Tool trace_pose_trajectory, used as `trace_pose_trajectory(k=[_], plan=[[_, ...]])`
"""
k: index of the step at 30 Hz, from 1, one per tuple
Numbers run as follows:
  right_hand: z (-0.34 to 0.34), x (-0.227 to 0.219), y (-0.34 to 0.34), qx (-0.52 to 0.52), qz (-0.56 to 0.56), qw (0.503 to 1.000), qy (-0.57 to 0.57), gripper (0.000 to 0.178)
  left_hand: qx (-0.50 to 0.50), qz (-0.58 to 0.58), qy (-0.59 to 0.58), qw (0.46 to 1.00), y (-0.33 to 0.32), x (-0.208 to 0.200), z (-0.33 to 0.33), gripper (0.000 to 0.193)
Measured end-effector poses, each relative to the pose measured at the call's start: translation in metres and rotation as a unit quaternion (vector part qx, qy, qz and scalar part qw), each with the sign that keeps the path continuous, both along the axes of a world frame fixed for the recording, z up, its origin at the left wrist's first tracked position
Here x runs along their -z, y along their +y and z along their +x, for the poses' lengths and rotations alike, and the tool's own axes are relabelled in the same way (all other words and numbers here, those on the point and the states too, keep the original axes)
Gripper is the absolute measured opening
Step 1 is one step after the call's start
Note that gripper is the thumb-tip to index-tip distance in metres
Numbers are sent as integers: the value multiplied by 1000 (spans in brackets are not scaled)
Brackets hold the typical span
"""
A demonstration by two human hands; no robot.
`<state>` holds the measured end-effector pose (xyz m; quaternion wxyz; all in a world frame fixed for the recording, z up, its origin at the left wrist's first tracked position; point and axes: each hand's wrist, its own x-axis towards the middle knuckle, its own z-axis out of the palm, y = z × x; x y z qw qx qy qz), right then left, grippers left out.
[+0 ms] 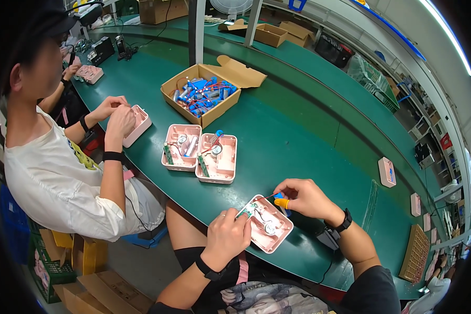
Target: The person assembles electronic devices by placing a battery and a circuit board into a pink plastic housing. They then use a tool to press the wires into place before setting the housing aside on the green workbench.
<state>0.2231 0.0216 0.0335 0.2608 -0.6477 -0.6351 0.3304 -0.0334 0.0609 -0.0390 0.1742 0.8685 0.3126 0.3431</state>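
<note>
Nearest is the person's dark shirt with a pale printed front (277,301), below the front edge of the long green surface (309,152). Just beyond it, an open, rounded, pale-pink plastic shell (281,222) sits tilted at an angle, with a round silvery part (270,229) inside. The left hand (226,236) has its fingers gathered at a small green circuit board (249,209) by the shell's upper left rim; whether they pinch it or only rest there, I cannot tell. The right hand (310,198), one digit covered by a yellow sleeve (282,202), pinches a blue battery piece (279,195) at the shell's upper right side, near red wires (260,198).

Farther up stand two wired pink shells (216,170) side by side, and behind them an open brown cardboard box (226,108) heaped with blue battery packs (206,97). At left, a co-worker (63,178) holds both hands at another pink shell (137,125).
</note>
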Motion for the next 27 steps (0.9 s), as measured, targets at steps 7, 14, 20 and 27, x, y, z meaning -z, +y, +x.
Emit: trace_pose_trajectory(k=[7,14,20,27], plan=[[-14,-11,-5,-27,44,998,-20,27,-5,-4,8,1000,-1,-1,-1,8],[-28,-4,-15,-89,118,982,-113,29,-7,-7,-1,1000,-2,-3,1,8],[-30,-12,-6,-111,53,987,-107,29,-10,-5,-2,1000,-3,0,0,8],[-29,-15,-6,-131,56,984,-110,27,-6,-15,10,1000,-3,-2,0,9]])
